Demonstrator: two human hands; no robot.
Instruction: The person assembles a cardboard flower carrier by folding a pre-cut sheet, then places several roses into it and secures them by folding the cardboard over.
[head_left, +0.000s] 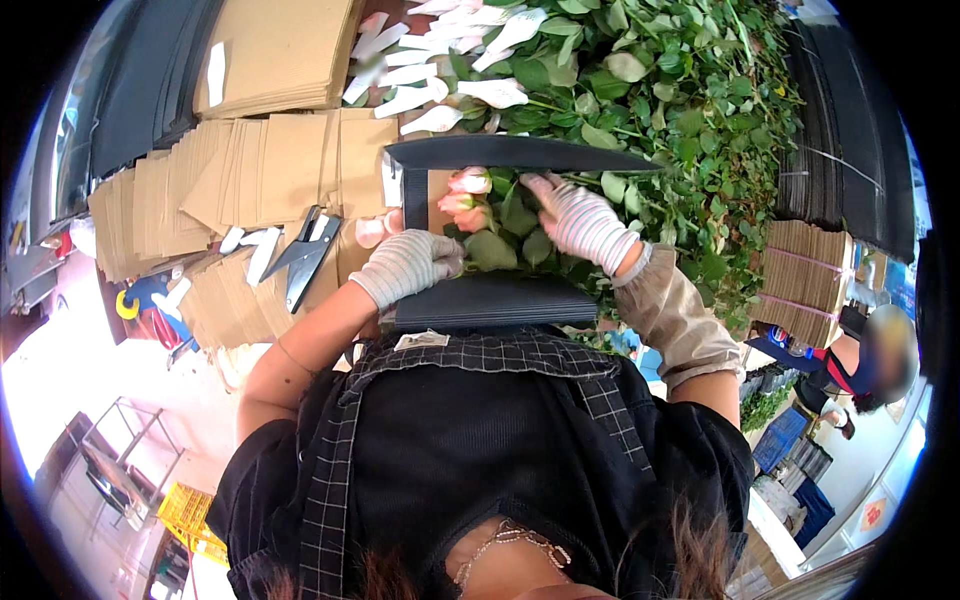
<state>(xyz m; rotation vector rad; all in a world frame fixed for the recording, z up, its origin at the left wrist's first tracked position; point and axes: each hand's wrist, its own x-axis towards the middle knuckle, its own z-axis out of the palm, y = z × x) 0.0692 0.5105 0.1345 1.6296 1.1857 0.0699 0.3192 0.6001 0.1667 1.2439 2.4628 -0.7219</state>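
Several pink roses with green leaves lie in front of me on a brown and black sheet. My left hand, in a striped glove, has its fingers bent at the lower leaves; whether they grip anything is unclear. My right hand, gloved too and with a sleeve cover, reaches over the stems, its fingertips just under a raised black sheet edge. A stack of black sheets lies against my apron. Left of the roses rests a black stapler-like tool.
Brown cardboard sheets spread at the left. White-wrapped rose heads and a leafy heap of stems fill the back and right. Bundled black sheets and cardboard stand far right. A person is beyond at the right.
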